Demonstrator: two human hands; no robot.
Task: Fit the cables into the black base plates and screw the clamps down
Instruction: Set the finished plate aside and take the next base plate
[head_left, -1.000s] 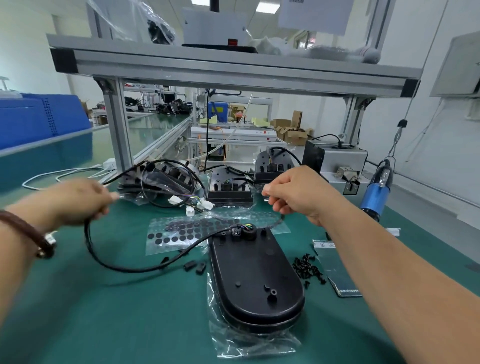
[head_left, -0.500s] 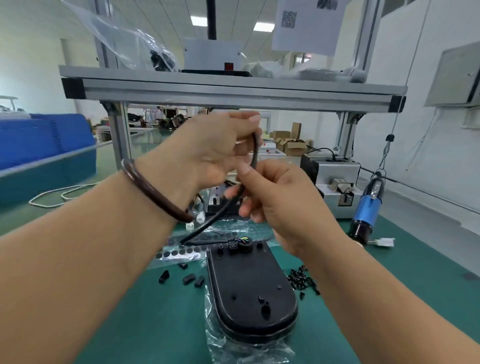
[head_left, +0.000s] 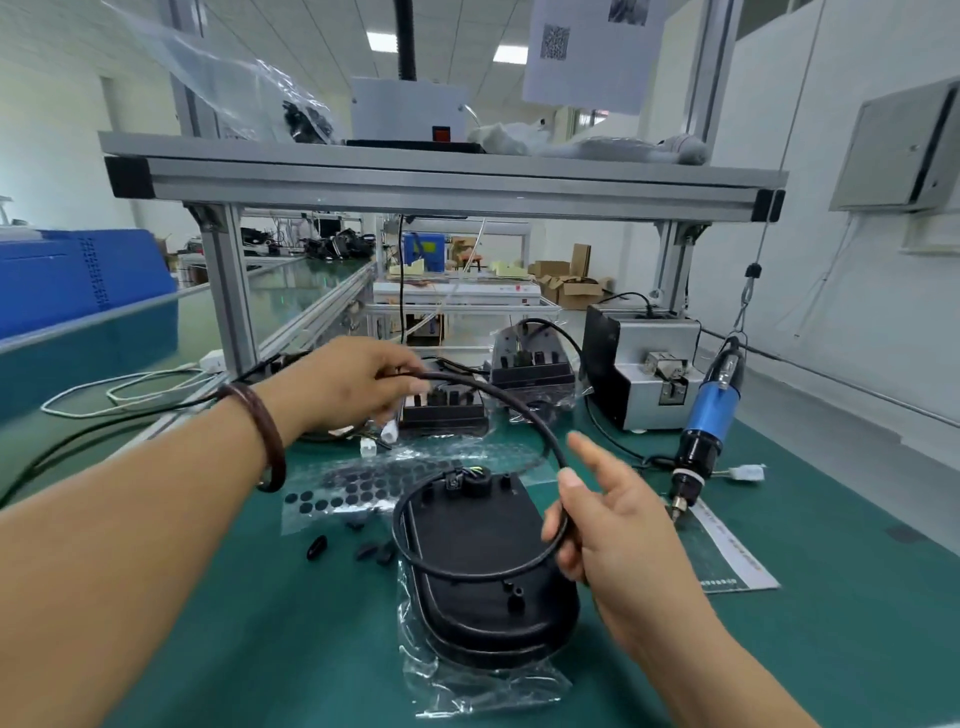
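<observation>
- left hand (head_left: 358, 384) grips the cable (head_left: 396, 519) up near the back of the bench. right hand (head_left: 608, 525) pinches it lower down, at the plate's right edge, forefinger sticking out straight. the hands are well apart, both clamped on the one cable.
- the cable leaves the fitting at the far end of the base plate (head_left: 467, 530), loops over the plate's top, passes through the right hand and arcs up to the left. i can't see it seated in any channel.
- the plate lies on a loose bag (head_left: 467, 691) on the mat (head_left: 311, 649). the clamps (head_left: 317, 546) (small black bits, which i take for clamps) lie just left of it, none fitted.
- the screwdriver (head_left: 709, 415) hangs at the right, untouched.
- risks, as i judge them:
  - a pull from the left hand could strain the wires at the fitting, since nothing holds the plate down.
  - the bag is slippery, so the plate may skate as the cable is pressed in.
  - the stiff loop may spring out before a clamp goes on.
  - a clamp screwed over a badly seated cable would pinch the jacket.
</observation>
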